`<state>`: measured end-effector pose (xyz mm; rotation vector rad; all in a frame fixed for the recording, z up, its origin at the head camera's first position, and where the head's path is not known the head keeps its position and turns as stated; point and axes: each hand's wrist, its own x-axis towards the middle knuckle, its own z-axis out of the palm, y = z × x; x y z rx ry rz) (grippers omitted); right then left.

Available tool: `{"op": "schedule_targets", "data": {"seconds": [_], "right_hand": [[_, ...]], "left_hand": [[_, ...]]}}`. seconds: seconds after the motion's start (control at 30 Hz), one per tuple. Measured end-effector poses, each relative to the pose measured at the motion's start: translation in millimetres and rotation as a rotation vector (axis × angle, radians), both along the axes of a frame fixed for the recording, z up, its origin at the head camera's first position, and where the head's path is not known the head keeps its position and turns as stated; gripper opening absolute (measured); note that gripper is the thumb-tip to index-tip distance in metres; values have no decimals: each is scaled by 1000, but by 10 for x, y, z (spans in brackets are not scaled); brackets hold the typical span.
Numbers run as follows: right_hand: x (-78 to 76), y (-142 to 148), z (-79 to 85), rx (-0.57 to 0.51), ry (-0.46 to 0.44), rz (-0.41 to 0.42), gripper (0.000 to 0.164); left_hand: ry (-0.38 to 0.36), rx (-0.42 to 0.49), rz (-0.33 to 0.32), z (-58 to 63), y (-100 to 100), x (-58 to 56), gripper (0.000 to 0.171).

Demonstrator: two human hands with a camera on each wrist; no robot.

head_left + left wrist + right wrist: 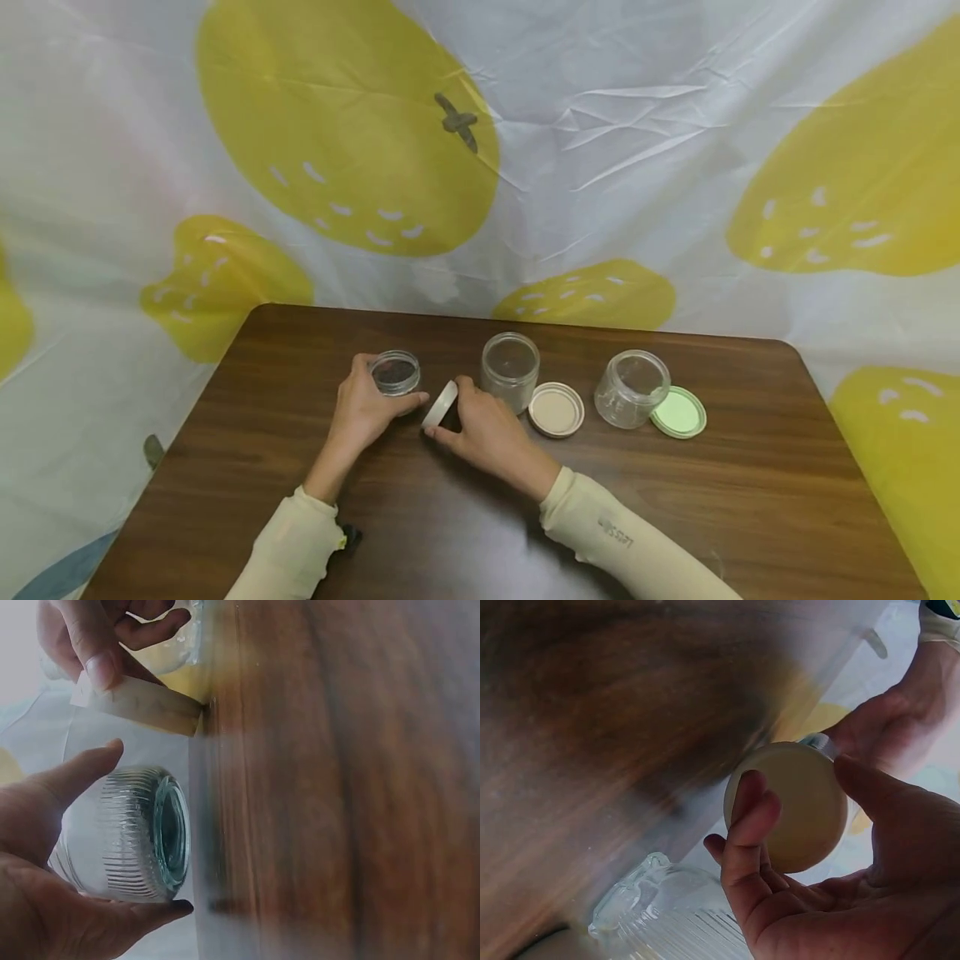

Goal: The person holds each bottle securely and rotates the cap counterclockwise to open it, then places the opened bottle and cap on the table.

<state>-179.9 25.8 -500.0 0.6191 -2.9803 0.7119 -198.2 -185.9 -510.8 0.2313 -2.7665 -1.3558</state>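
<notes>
My left hand (370, 406) curves around a small clear glass jar (396, 375), its thumb on one side and its fingers on the other. Ribbed sides and a thick base show on this jar (142, 832) in the left wrist view. My right hand (487, 429) pinches a round cream lid (440, 405) by its rim, tilted up on edge just right of the small jar. In the right wrist view the lid's flat face (810, 810) shows between thumb and fingers. Close behind the right hand stands a taller clear jar (510, 367) without a lid.
A beige lid (556, 410) lies beside the taller jar. Farther right, another open glass jar (632, 388) stands against a green lid (679, 412). The brown wooden table (712, 500) ends at a hanging lemon-print cloth (600, 167).
</notes>
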Motion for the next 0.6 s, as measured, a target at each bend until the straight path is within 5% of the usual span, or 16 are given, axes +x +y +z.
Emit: {"op": "schedule_targets", "data": {"seconds": [0.3,0.6], "right_hand": [[31,7,-57,1,44,10,71],[71,49,-93,-7,53,6,72]], "left_hand": [[-26,5,8,-20,-1,0,105],[-34,-88,-43,4,-34,15,103]]}}
